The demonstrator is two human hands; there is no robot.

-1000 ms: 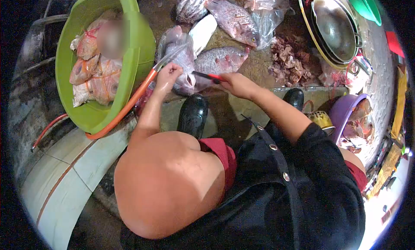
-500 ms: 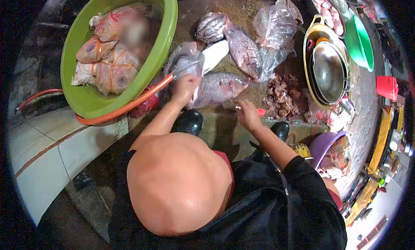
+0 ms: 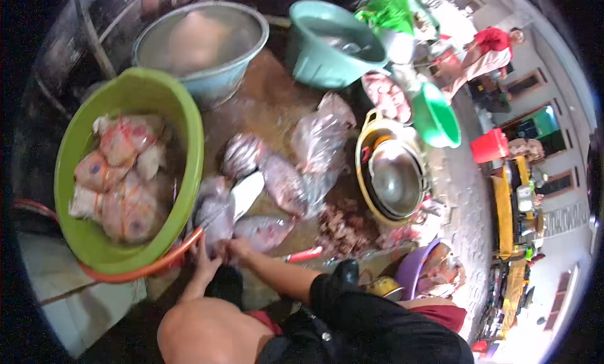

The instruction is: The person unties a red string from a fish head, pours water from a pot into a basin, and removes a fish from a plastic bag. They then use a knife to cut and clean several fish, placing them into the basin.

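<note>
My left hand [image 3: 204, 262] reaches up to a fish in a clear plastic bag [image 3: 214, 214] and closes on its lower end, beside an orange hose [image 3: 151, 268]. My right hand [image 3: 236, 247] grips the near end of a bare pinkish fish [image 3: 267, 230] on the wet ground. A red-handled knife [image 3: 304, 255] lies on the ground just right of my right forearm, with no hand on it. A green basin [image 3: 189, 134] at the left holds several bagged fish.
More fish and plastic bags [image 3: 314, 140] lie behind, next to a pile of offal [image 3: 343, 229]. Stacked metal pots [image 3: 393, 178], a purple bowl [image 3: 420, 258], a teal bucket [image 3: 327, 56] and a grey basin [image 3: 207, 81] ring the spot. A person in red [image 3: 491, 46] stands far right.
The view has tilted up and away, showing more basins. My right hand moved left from beside the knife onto the bare fish. My left hand stays at the bagged fish.
</note>
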